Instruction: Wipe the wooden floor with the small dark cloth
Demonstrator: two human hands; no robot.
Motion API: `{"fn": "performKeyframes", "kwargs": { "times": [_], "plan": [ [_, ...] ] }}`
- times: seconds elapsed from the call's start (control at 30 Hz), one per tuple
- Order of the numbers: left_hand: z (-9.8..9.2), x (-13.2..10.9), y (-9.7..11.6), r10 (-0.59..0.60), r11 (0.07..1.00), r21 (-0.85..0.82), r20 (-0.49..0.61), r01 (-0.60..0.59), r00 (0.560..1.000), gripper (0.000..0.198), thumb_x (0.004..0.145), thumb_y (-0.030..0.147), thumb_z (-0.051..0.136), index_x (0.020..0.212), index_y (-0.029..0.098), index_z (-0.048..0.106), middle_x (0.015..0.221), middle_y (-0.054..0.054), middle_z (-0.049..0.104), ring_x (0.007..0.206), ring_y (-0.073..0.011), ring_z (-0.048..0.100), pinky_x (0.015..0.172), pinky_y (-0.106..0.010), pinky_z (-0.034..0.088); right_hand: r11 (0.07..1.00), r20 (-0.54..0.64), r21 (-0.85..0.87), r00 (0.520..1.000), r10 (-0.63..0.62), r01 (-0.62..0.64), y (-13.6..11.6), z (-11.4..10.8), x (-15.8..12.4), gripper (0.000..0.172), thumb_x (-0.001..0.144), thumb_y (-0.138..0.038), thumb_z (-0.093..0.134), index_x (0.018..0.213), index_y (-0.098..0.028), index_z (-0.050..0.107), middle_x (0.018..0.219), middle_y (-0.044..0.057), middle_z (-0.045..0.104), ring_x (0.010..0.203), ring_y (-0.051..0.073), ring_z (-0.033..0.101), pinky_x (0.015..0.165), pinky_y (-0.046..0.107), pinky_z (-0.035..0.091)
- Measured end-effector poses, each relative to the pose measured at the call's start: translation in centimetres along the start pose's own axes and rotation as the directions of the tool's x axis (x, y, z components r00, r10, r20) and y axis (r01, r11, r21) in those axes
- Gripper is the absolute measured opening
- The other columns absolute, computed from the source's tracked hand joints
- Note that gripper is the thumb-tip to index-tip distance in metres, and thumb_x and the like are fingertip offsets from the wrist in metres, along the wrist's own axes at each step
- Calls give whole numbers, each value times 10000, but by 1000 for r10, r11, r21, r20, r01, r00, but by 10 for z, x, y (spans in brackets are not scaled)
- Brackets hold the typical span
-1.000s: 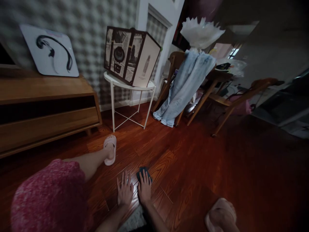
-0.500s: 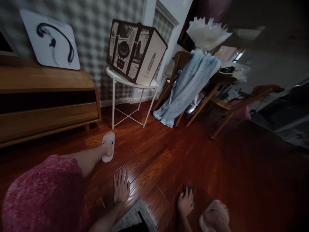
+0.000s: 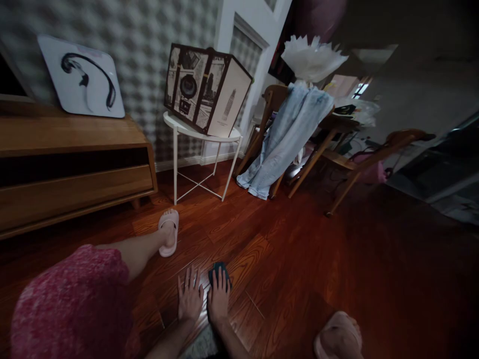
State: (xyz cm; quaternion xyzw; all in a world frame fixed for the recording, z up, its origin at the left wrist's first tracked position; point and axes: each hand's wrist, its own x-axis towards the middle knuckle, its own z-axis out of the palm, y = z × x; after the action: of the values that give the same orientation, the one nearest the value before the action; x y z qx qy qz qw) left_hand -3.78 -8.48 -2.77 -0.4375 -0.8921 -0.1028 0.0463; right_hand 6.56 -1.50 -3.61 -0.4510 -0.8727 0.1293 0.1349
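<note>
My left hand [image 3: 190, 296] lies palm down on the wooden floor [image 3: 247, 269], fingers spread, with nothing in it. Close beside it, my right hand [image 3: 219, 299] keeps hold of a small dark cloth [image 3: 217, 270] against the floor, its fingers laid over the cloth. Much of the cloth sticks out past the fingertips. Whether it is folded I cannot tell. Below the wrists a patch of grey fabric [image 3: 204, 344] shows.
My slippered feet [image 3: 169, 234] stand wide apart. Ahead are a wooden TV cabinet [image 3: 75, 182], a white side table [image 3: 175, 164] bearing a printed box [image 3: 202, 89], a chair draped with pale blue jeans [image 3: 284, 134], and another wooden chair [image 3: 348, 172] to the right.
My right hand has swept left across the floor with the dark cloth, from near the right foot to beside my left hand. The left hand has hardly moved.
</note>
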Motion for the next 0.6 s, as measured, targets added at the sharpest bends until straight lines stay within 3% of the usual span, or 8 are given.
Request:
{"fn": "performKeyframes", "kwargs": {
  "times": [0.07, 0.13, 0.2, 0.27, 0.33, 0.43, 0.5, 0.6],
  "plan": [
    [1, 0, 0, 1, 1000, -26, -2, -1, 1000, 622, 930, 274, 315, 1551, 246, 280, 1643, -75, 338, 1557, -269, 207, 1275, -618, 85, 989, 45, 23, 988, -150, 149, 8, -6, 7, 605, 945, -285, 450, 1545, -341, 397, 1654, 5, 306, 1525, 245, 273, 1216, 486, 268],
    [2, 0, -1, 6, 999, -42, -13, -7, 1000, 633, 930, 267, 311, 1559, 255, 241, 1649, -69, 322, 1564, -269, 176, 1269, -636, 89, 976, 54, 24, 975, -217, 216, 37, -21, 18, 574, 950, -262, 412, 1516, -356, 446, 1633, -11, 360, 1508, 211, 312, 1207, 447, 296],
    [0, 0, 0, 11, 999, -35, -19, -12, 1000, 637, 928, 266, 313, 1560, 252, 233, 1651, -69, 314, 1567, -265, 161, 1272, -626, 83, 991, 8, -9, 991, -132, 132, 82, -42, 26, 553, 947, -251, 360, 1475, -308, 516, 1599, 23, 426, 1484, 204, 358, 1187, 437, 331],
    [-2, 0, 0, 5, 1000, -17, -11, -5, 1000, 629, 925, 269, 322, 1551, 238, 271, 1647, -79, 323, 1563, -269, 180, 1276, -611, 73, 995, -91, -45, 993, 80, -85, 136, -62, 25, 561, 944, -275, 312, 1449, -232, 552, 1577, 84, 454, 1466, 228, 388, 1157, 455, 368],
    [-4, 0, 1, 0, 1000, 0, 3, 0, 1000, 618, 925, 268, 323, 1541, 229, 307, 1642, -89, 334, 1556, -273, 211, 1277, -605, 67, 941, -202, -55, 926, 318, -335, 191, -80, 10, 591, 942, -322, 275, 1452, -192, 544, 1577, 127, 442, 1460, 262, 394, 1129, 487, 394],
    [-7, 1, 2, -3, 1000, 18, 11, 3, 1000, 607, 930, 249, 305, 1536, 220, 323, 1644, -97, 330, 1550, -272, 227, 1277, -595, 68, 810, -337, -36, 770, 541, -585, 248, -92, -26, 620, 940, -391, 253, 1486, -233, 503, 1590, 139, 414, 1458, 298, 391, 1091, 543, 413],
    [-8, 1, 2, 7, 1000, 16, 9, -7, 1000, 609, 929, 239, 305, 1538, 223, 319, 1650, -88, 318, 1559, -268, 196, 1277, -596, 64, 741, -429, -1, 669, 607, -672, 256, -91, -45, 621, 945, -408, 248, 1507, -268, 475, 1587, 151, 416, 1447, 331, 402, 1066, 602, 410],
    [-8, 0, 0, 17, 1000, -18, 8, -17, 1000, 619, 929, 248, 318, 1547, 224, 294, 1660, -74, 294, 1573, -260, 128, 1277, -598, 50, 683, -500, 84, 562, 658, -725, 224, -76, -46, 624, 950, -393, 236, 1518, -267, 463, 1549, 209, 450, 1403, 410, 438, 1003, 726, 381]
  ]
}}
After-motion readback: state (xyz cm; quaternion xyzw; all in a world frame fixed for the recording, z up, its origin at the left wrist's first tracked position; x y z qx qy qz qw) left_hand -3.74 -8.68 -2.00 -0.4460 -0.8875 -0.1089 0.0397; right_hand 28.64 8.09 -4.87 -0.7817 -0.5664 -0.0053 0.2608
